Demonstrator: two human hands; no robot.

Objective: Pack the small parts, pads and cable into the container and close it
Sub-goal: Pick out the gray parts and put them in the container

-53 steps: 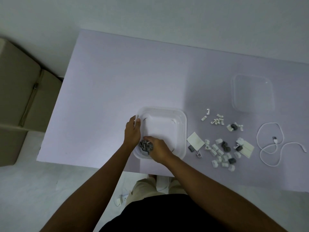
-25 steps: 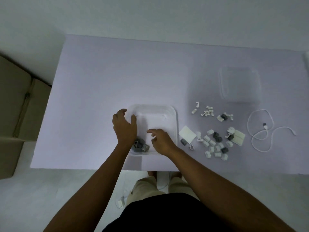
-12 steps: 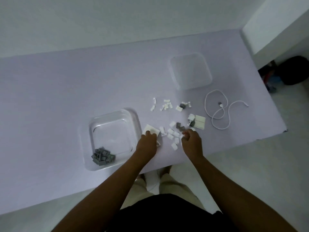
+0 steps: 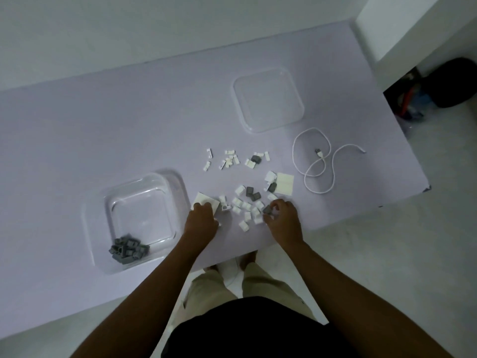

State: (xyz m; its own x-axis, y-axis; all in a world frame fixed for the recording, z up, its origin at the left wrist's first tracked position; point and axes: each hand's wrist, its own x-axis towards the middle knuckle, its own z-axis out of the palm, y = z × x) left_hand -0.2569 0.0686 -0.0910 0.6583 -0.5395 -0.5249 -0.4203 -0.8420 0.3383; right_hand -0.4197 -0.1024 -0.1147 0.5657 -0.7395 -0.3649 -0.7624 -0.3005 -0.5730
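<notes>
A clear plastic container (image 4: 144,182) stands open on the lavender table, with a heap of grey parts (image 4: 128,248) in its near corner. Right of it lie several loose white and grey small parts (image 4: 245,205). My left hand (image 4: 202,222) rests with its fingertips on a white pad (image 4: 205,200) beside the container. My right hand (image 4: 282,220) pinches a grey part (image 4: 267,209) at the edge of the pile. A second pad (image 4: 284,183) and a coiled white cable (image 4: 320,161) lie further right. The clear lid (image 4: 268,99) sits at the back.
More small white clips (image 4: 228,160) are scattered between the pile and the lid. The table's near edge runs just under my wrists and its right edge lies past the cable. A dark bag (image 4: 449,83) sits on the floor at the far right.
Both hands left the container and moved right to the loose parts; the view swung right with them. The right hand's fingers have closed on a grey part.
</notes>
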